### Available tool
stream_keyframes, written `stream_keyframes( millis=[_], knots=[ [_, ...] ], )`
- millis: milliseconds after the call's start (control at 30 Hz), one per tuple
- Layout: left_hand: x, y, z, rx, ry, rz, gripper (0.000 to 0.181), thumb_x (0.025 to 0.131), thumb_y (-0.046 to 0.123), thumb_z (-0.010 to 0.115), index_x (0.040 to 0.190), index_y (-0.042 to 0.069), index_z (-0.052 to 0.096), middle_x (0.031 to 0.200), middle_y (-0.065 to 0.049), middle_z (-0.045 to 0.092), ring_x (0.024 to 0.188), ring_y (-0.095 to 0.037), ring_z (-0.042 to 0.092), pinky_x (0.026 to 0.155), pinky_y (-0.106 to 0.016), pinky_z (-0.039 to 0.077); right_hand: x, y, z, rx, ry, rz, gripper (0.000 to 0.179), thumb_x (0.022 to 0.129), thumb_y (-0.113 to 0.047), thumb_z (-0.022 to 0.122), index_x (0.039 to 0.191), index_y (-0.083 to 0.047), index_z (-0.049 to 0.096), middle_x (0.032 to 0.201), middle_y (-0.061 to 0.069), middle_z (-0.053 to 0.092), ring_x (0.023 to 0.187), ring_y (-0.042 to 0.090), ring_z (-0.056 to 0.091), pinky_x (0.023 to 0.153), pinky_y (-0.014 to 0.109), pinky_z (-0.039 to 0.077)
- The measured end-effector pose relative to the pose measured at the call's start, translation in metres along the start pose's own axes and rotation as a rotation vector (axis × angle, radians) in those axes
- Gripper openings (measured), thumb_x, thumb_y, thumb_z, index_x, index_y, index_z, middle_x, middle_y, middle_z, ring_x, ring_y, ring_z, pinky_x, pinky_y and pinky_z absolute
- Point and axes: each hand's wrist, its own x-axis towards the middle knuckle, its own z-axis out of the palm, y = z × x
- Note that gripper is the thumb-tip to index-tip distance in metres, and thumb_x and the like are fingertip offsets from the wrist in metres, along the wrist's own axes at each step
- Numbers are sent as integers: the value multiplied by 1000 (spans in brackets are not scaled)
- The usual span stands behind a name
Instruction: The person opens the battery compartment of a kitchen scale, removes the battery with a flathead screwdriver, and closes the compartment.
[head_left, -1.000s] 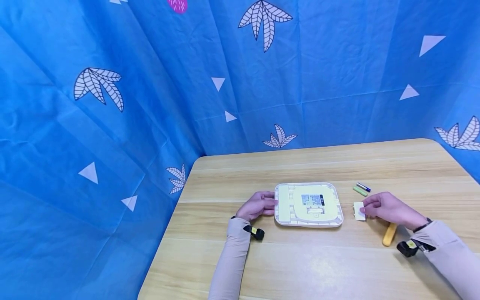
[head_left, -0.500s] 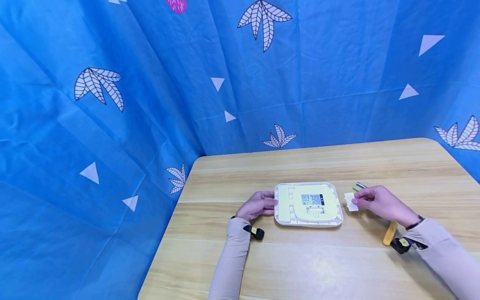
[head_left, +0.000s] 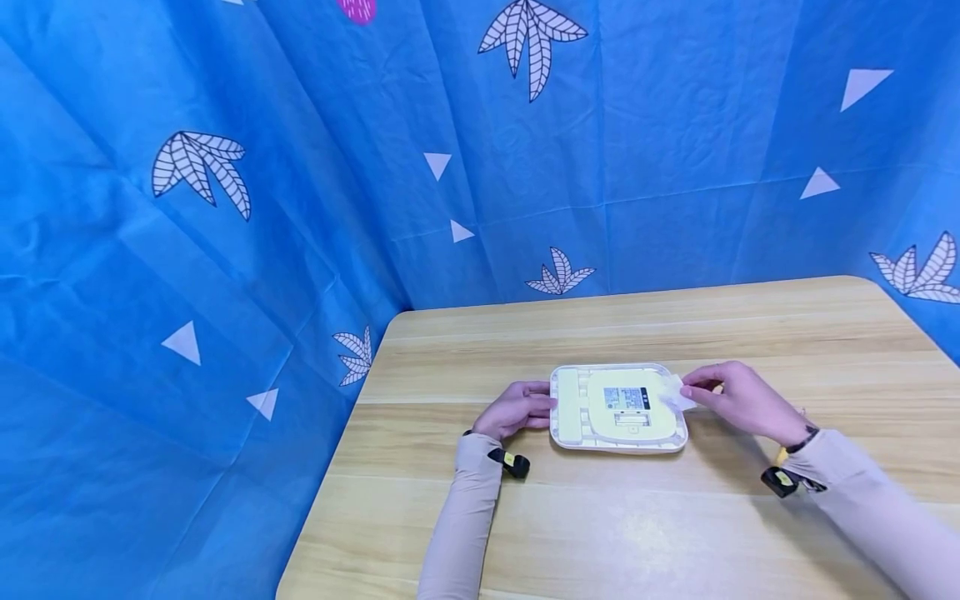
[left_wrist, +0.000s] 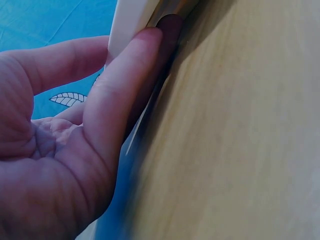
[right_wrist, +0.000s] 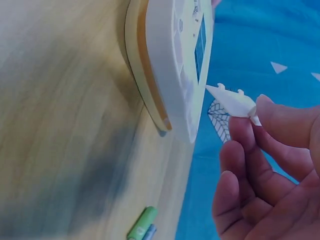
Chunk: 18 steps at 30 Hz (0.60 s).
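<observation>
A white, flat, rounded-corner device (head_left: 573,417) lies underside up on the table, showing a printed label and a small battery slot. My left hand (head_left: 517,410) grips its left edge; in the left wrist view (left_wrist: 100,120) the fingers are at the rim and one reaches under it. Between thumb and fingertips my right hand (head_left: 742,404) pinches a small white battery cover (right_wrist: 232,102) with little tabs along one edge. The cover is tilted and held above the device's right end. In the right wrist view it hangs apart from the device's surface.
A green battery (right_wrist: 143,222) lies on the wooden table (head_left: 600,533) with a second, darker battery (right_wrist: 149,232) next to it. Part of a yellow handle (head_left: 782,456) shows under the right wrist. Blue patterned cloth (head_left: 675,167) hangs behind the table.
My right hand has carried the battery cover leftward from beside the batteries to over the device's right end, tilting it on the way. The left hand and device have stayed in place.
</observation>
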Motion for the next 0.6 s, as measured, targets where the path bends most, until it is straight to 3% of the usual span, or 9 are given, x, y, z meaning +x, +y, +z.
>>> stream_keyframes(
  millis=[233,600],
  knots=[
    [0,-1,-1,7,7,3,48,94,3,62,140,-1,48,121,-22,69,100,-26,73,88,-35,63,6,-14,6,-43,21,-62,18,89,-13,71,105,-4,74,95,5,76,84,11,66,69,20,54],
    [1,-1,-1,2,2,2,50,93,3,62,141,0,47,121,-21,69,98,-24,73,88,-35,62,16,-31,21,-144,13,-138,13,86,-9,73,99,-9,76,88,-2,72,80,8,65,69,24,58]
  ],
)
